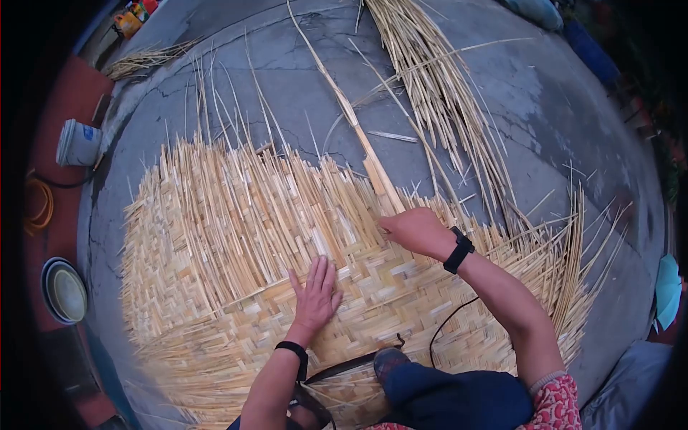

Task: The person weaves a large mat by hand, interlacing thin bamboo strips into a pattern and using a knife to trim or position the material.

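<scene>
The left hand point(315, 294) lay spread on a mat point(401, 283); the right hand point(418, 231) pinched a strip point(350, 115). Far left, a bucket point(75, 147) bore an unreadable label point(89, 134).

black wristbands point(459, 250), a red patterned sleeve point(557, 403) and dark blue trousers point(451, 398) are worn.

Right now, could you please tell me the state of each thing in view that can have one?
Woven mat: partly woven, far strip ends loose and uneven.
Left hand: flat on the mat, fingers slightly spread.
Right hand: closed, apparently gripping the long strip.
Long strip: running past the mat's far edge.
Strip bundle: fanned out, lying on the ground.
Orange hose: coiled.
Watch: strapped on.
</scene>
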Action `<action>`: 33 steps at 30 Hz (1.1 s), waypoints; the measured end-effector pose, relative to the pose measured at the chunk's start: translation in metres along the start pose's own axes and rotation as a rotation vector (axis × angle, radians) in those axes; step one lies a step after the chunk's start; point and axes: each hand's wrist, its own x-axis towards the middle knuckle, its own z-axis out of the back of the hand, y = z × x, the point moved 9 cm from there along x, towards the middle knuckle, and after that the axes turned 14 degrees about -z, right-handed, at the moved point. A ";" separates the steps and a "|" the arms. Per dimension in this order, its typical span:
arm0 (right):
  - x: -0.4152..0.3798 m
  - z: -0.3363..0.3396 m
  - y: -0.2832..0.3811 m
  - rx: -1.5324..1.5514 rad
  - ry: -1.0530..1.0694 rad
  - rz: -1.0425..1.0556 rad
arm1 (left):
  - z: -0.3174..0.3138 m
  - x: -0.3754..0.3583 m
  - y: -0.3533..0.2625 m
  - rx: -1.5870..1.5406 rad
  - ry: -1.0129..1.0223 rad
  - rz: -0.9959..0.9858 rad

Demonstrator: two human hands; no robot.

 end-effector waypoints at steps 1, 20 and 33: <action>-0.003 -0.012 -0.008 0.001 0.061 -0.035 | 0.002 -0.001 -0.001 -0.029 0.002 -0.012; -0.010 0.041 -0.139 0.139 -0.102 -0.482 | 0.055 0.156 -0.055 -0.772 -0.248 -0.031; 0.031 -0.031 -0.092 1.087 0.577 -0.258 | 0.038 0.152 -0.051 -0.811 -0.500 0.319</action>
